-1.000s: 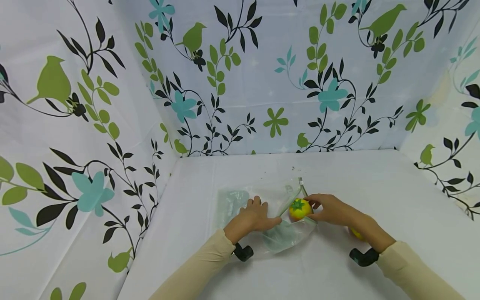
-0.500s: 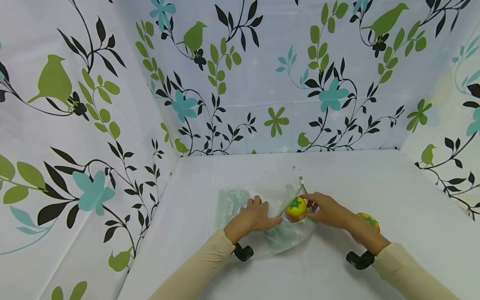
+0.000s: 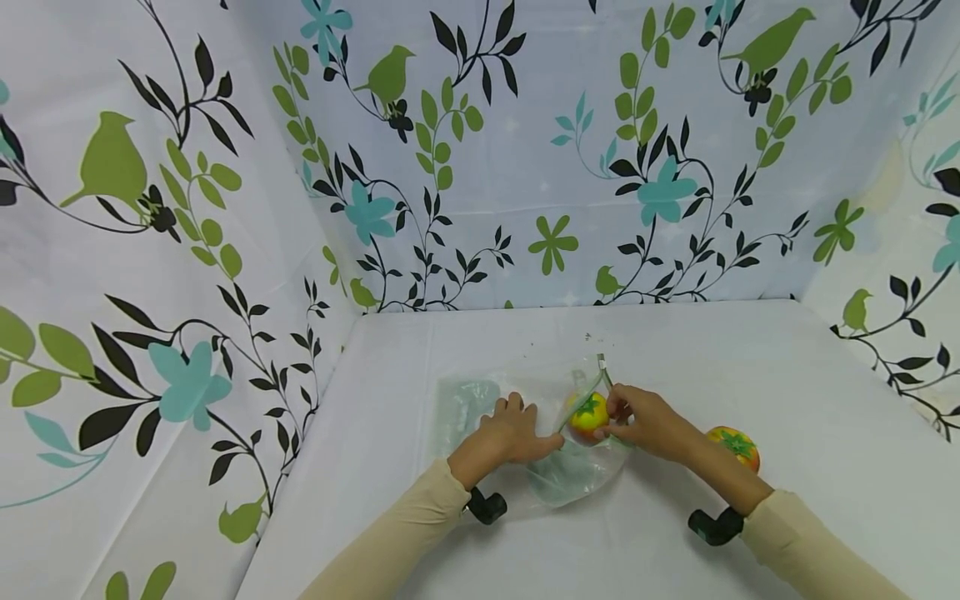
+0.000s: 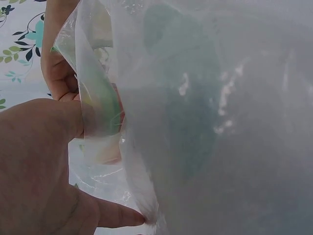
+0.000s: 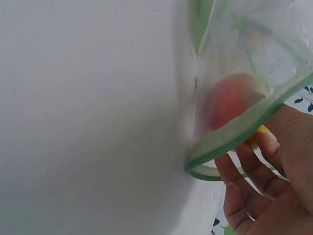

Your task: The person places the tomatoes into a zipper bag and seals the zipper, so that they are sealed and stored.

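A clear zip bag with a green rim [image 3: 555, 487] lies on the white table, its mouth facing right and raised. My left hand [image 3: 510, 433] rests across the bag and holds the rim by the thumb; in the left wrist view a fingertip [image 4: 132, 216] presses the film. At the mouth, my right hand [image 3: 641, 421] holds a round yellow-and-red tomato-like fruit [image 3: 589, 408] with a green leafy top. In the right wrist view the red side of this fruit [image 5: 227, 100] shows through the film, and the fingers [image 5: 254, 169] reach past the green rim.
A second fruit [image 3: 733, 447] of the same look lies on the table, partly behind my right forearm. Patterned cloth [image 3: 551, 167] hangs at the back and sides of the white table [image 3: 390, 350].
My right hand has moved slightly left, taking the fruit further into the bag's mouth. The second fruit has come into sight beside the right forearm. My left hand has stayed put.
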Demonstrator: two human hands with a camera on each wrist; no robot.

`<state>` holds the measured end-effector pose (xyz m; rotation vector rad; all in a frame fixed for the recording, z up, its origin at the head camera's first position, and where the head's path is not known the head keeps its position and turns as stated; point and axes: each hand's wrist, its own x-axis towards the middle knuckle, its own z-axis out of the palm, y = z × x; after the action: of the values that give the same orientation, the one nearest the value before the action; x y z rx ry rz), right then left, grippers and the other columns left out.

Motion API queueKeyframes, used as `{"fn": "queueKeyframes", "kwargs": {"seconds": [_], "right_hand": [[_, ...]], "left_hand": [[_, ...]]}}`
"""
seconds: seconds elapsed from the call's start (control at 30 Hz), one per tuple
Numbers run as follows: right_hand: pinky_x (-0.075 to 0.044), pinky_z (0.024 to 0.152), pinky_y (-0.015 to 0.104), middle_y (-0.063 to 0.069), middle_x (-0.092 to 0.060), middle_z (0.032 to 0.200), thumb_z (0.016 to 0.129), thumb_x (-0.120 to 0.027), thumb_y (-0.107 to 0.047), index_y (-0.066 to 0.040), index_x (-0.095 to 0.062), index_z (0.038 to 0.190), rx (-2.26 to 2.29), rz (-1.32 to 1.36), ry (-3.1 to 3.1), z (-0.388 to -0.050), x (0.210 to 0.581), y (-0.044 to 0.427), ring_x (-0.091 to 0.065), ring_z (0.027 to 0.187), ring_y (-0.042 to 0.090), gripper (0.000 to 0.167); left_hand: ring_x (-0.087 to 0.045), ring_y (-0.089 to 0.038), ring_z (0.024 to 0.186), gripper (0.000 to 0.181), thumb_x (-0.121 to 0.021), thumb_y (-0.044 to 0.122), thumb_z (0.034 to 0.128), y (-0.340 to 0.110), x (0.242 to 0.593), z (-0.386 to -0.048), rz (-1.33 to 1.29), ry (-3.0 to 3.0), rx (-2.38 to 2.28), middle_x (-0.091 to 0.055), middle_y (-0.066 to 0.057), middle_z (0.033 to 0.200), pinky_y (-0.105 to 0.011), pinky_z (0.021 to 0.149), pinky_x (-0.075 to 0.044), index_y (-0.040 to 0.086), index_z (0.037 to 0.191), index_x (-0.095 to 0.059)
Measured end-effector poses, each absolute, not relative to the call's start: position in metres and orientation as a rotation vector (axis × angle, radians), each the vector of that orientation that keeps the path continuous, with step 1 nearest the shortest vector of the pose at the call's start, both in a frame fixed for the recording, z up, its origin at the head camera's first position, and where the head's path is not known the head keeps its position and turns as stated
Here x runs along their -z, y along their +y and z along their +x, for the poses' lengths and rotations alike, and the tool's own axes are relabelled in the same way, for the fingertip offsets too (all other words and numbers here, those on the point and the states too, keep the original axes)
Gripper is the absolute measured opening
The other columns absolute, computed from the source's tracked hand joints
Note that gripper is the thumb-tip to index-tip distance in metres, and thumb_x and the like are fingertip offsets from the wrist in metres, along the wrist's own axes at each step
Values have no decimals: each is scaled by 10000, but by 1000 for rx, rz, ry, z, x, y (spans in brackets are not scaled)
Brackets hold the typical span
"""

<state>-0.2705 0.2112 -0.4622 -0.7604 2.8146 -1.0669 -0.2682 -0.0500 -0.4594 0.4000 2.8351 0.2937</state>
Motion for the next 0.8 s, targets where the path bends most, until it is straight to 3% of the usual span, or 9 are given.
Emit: {"fn": "queueKeyframes", "kwargs": {"seconds": [0.33, 0.8], "right_hand": [[-530, 738, 242, -51, -707, 915, 949, -796, -123, -158, -651, 939, 1059, -752, 2840, -267, 464, 204, -622, 873, 129, 149], [-551, 766, 244, -16, -754, 1001, 997, -726, -111, -136, -761, 1067, 1076, -745, 2797, -265, 463, 201, -661, 946, 148, 82]], "left_hand": [[-452, -317, 1308, 849, -516, 688, 947, -51, 452, -263, 403, 2833, -298, -461, -148, 1459, -578, 1010, -461, 84, 1544, -525], [-462, -313, 1266, 849, -527, 709, 934, -51, 456, -263, 411, 2842, -287, -478, -138, 1407, -561, 970, -475, 82, 1505, -553]]}}
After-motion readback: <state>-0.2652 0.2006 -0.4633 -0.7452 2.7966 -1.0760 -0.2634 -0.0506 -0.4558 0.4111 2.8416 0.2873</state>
